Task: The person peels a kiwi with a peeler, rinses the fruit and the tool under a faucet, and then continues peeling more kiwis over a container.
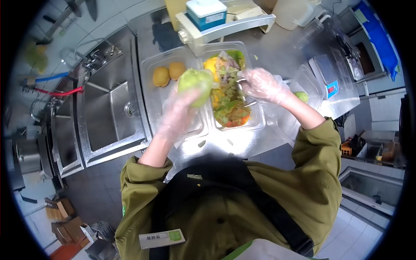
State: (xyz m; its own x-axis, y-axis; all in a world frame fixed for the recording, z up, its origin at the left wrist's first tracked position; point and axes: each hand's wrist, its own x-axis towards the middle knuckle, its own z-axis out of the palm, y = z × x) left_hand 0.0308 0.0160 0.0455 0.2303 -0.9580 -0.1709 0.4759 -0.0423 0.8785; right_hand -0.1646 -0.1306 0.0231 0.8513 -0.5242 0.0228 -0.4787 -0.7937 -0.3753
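My left hand (175, 112), in a clear plastic glove, is closed around a light-green round fruit (195, 84); its exact kind is hard to tell. My gloved right hand (265, 85) grips a metal tool (250, 103) that looks like a peeler, a little to the right of the fruit. Beneath the hands, a clear plastic tub (258, 123) contains a heap of yellow, green and reddish peelings (232, 106). To its left, another clear tub (149, 65) holds two brownish round fruits (161, 76), partly behind my left hand.
A steel sink (104, 104) lies to the left. At the back stands a cream-coloured rack (234, 27) with a blue-and-white box (206, 14). On the right are a digital scale (331, 89) and another clear container (284, 128) near a green fruit (301, 96). Scraps (202, 143) lie near the counter's front edge.
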